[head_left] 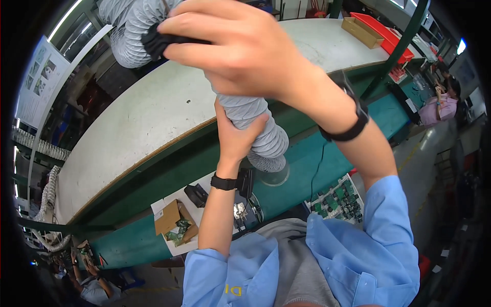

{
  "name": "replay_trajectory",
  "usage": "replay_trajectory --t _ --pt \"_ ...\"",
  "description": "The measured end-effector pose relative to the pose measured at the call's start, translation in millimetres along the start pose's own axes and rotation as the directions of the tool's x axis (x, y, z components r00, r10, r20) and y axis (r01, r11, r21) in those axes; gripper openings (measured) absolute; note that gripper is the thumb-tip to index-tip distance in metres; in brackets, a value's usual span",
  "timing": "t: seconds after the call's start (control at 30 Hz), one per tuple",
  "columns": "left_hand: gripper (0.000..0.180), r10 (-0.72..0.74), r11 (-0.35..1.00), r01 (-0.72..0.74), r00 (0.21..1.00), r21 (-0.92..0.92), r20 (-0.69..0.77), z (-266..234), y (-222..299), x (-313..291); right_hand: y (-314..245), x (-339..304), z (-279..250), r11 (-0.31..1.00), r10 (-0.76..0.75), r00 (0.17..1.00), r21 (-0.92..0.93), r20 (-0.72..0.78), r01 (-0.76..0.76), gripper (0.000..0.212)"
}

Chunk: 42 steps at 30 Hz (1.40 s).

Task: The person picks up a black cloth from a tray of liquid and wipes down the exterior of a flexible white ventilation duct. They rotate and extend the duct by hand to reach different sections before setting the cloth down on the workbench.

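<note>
A grey ribbed flexible duct hose (270, 142) runs from the upper left, behind my right hand, down to a clear round hood (275, 176) over the bench. Around the hose's lower stretch my left hand (234, 134) is wrapped, thumb on the near side. Higher up and closer to view, my right hand (240, 48) pinches a black, gathered strap-like piece (154, 43) beside the hose's upper bend (128, 41). The fingers cover part of that black piece, so its full shape is hidden. Both wrists wear black bands.
A long white shelf (128, 128) curves above the green bench (130, 248). The bench bears a tray of circuit boards (337, 202) and an open cardboard box (169, 220). A green post (396, 48) rises near a red tray (376, 28). People sit at right (441, 107) and lower left (94, 289).
</note>
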<state>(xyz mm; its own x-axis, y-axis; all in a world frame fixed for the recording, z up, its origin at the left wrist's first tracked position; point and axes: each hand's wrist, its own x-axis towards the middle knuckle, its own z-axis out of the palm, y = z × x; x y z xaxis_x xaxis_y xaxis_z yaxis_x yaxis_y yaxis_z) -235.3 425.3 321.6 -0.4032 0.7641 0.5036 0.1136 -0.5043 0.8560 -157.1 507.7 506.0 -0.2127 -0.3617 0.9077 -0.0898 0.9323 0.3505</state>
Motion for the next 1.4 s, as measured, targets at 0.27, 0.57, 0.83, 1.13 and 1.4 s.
replay_trajectory --t 0.27,0.57,0.83,1.13,1.4 --pt "0.093 -0.065 0.961 0.139 0.954 0.240 -0.294 6.0 7.4 -17.9 -20.7 -54.7 8.6 0.984 0.017 0.747 -0.142 0.665 0.105 0.013" --pt "0.094 -0.045 0.926 0.120 0.976 0.358 -0.213 8.0 -33.3 -41.3 -9.7 -35.7 7.3 0.866 -0.419 0.491 0.173 0.764 0.469 0.016" --pt "0.095 -0.015 0.950 0.121 0.938 0.289 -0.346 -1.2 -14.0 -61.8 4.1 -50.6 25.0 0.992 -0.110 0.737 0.025 0.667 0.125 0.029" --pt "0.095 0.024 0.999 -0.032 0.981 -0.043 -0.192 -30.5 -64.1 -88.0 -98.0 -158.4 -18.5 0.907 -0.109 0.797 0.387 0.594 -0.165 0.030" --pt "0.092 -0.188 0.893 0.231 0.971 -0.387 0.146 -53.9 -59.3 -97.8 -43.2 -91.2 -8.9 0.474 0.868 0.496 0.365 -0.038 -0.801 0.037"
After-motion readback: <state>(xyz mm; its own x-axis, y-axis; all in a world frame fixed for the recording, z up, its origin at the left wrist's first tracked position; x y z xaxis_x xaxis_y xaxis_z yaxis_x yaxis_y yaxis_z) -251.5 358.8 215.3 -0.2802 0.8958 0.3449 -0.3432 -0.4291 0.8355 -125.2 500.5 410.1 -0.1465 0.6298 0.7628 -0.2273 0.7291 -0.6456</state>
